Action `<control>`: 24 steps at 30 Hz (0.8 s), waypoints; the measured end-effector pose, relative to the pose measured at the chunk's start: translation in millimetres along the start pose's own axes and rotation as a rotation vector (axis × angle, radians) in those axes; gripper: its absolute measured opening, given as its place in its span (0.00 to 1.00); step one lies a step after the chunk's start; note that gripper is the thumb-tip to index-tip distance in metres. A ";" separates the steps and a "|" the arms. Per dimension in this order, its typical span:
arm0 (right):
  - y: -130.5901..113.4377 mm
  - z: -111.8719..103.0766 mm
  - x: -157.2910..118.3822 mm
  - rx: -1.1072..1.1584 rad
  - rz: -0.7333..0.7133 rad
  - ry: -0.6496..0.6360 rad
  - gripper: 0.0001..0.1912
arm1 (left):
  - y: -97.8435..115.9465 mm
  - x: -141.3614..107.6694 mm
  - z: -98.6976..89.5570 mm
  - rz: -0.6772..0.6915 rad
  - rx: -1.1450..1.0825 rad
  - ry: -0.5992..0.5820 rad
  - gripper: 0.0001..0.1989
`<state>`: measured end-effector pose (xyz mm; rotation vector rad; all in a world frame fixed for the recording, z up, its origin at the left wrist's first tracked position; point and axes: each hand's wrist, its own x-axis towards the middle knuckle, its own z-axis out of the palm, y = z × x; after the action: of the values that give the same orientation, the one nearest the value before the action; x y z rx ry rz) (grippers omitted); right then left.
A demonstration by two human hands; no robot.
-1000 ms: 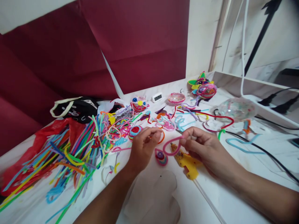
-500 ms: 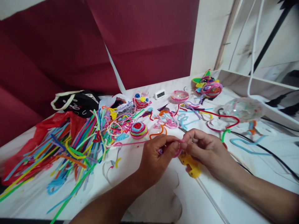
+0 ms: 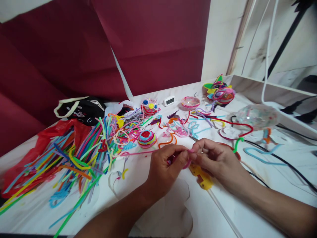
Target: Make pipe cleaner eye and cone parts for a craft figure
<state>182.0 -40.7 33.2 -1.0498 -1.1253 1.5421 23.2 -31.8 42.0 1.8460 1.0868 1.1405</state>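
My left hand (image 3: 165, 168) is closed around a pink fuzzy piece (image 3: 185, 162), partly hidden by its fingers. A pink pipe cleaner (image 3: 141, 153) trails out to the left from that hand. My right hand (image 3: 214, 158) pinches the pink piece from the other side, thumb and forefinger meeting the left fingertips. Under the right hand lies a yellow glue gun (image 3: 204, 180) with a clear stick running toward the front edge. A striped coiled dome (image 3: 147, 138) rests to the left of my hands.
Many loose pipe cleaners (image 3: 81, 152) cover the left side over a red bag (image 3: 47, 142). Behind stand a black pouch (image 3: 81, 112), a ball with blue eyes (image 3: 150, 106), a small clock (image 3: 169, 100) and a pink-rimmed bowl (image 3: 190, 102). Clear plastic domes (image 3: 257, 116) and a black cable (image 3: 287, 162) lie right.
My right hand has shifted slightly to the left, exposing more of a red curved strand behind it. Both hands keep their grip on the pink piece.
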 end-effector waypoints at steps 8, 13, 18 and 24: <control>-1.0 0.1 0.7 0.020 -0.013 -0.029 0.14 | 0.1 -0.1 0.1 -0.022 0.008 0.015 0.07; -1.0 0.0 -0.2 0.017 -0.015 -0.040 0.15 | -1.3 -0.1 0.5 -0.051 -0.033 0.015 0.08; -0.4 0.5 0.4 0.023 -0.017 -0.035 0.15 | -3.0 -0.1 0.6 -0.074 -0.044 0.020 0.08; -0.9 0.2 0.7 0.028 -0.023 -0.037 0.16 | -2.8 0.7 -0.1 -0.081 -0.041 0.017 0.08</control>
<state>181.8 -40.0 34.0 -0.9903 -1.1346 1.5602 22.4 -30.0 39.8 1.7480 1.1291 1.1249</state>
